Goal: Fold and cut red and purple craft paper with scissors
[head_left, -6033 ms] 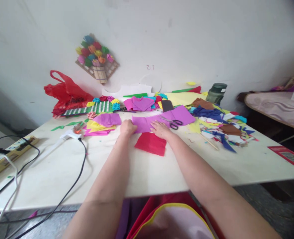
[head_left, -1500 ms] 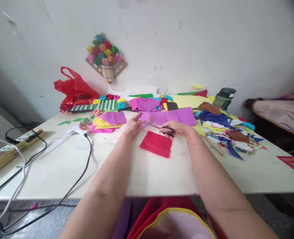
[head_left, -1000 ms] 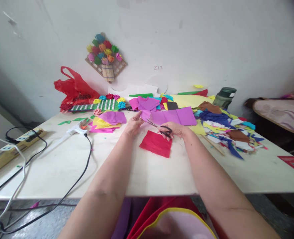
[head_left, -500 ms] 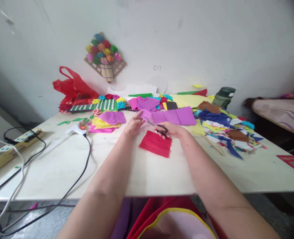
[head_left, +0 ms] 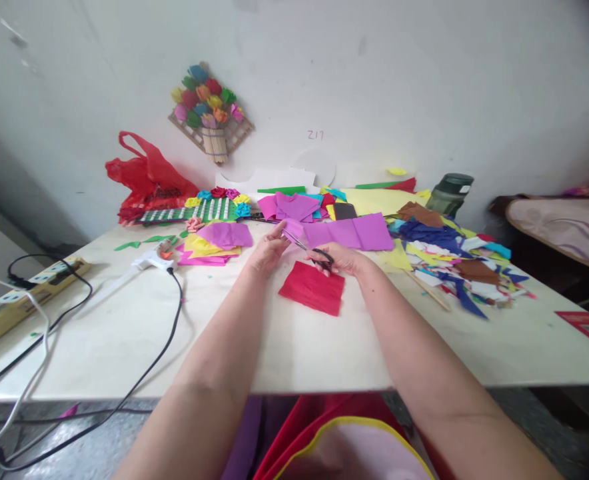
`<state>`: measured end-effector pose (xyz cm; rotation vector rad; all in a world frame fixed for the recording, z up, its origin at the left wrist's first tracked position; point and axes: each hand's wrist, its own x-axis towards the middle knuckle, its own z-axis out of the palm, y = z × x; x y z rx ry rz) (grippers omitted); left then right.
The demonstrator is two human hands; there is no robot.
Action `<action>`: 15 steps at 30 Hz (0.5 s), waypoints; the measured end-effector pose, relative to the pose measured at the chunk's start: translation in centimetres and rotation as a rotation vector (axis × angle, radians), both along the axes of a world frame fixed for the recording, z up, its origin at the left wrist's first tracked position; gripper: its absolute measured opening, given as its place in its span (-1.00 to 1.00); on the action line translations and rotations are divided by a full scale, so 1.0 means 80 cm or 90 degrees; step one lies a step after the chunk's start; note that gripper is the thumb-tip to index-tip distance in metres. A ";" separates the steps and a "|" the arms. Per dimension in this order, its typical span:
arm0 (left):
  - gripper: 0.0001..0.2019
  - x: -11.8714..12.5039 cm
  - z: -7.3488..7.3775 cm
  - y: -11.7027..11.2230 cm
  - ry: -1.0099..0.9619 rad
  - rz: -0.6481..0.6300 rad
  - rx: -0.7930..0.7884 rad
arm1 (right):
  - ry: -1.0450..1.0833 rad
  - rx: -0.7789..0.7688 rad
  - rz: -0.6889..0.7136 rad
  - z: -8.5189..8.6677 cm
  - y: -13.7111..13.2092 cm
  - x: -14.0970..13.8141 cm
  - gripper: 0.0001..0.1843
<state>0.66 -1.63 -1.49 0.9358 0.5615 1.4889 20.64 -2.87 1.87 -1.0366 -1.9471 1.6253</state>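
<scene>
My left hand (head_left: 273, 245) pinches the left end of a purple crepe paper strip (head_left: 347, 233), which stretches to the right across the table. Black-handled scissors (head_left: 323, 259) are in my right hand (head_left: 341, 257), their blades pointing up and left at the paper near my left fingers. The blades look closer together than wide apart. Just below the scissors a red paper square (head_left: 313, 288) lies flat. Behind my hands rests a pile of purple paper pieces (head_left: 294, 207).
A hot glue gun (head_left: 155, 259) with its black cord and a power strip (head_left: 34, 290) occupy the left. Paper scraps (head_left: 454, 260), a wooden stick (head_left: 430, 291) and a green bottle (head_left: 449, 195) are on the right. A phone (head_left: 344, 211) lies behind the strip.
The scissor blades have closed together somewhat at the purple paper. Both hands stay in nearly the same place.
</scene>
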 end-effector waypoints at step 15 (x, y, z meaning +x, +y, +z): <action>-0.38 0.000 0.003 -0.003 0.007 0.012 -0.006 | 0.013 -0.020 -0.001 -0.004 0.004 -0.003 -0.75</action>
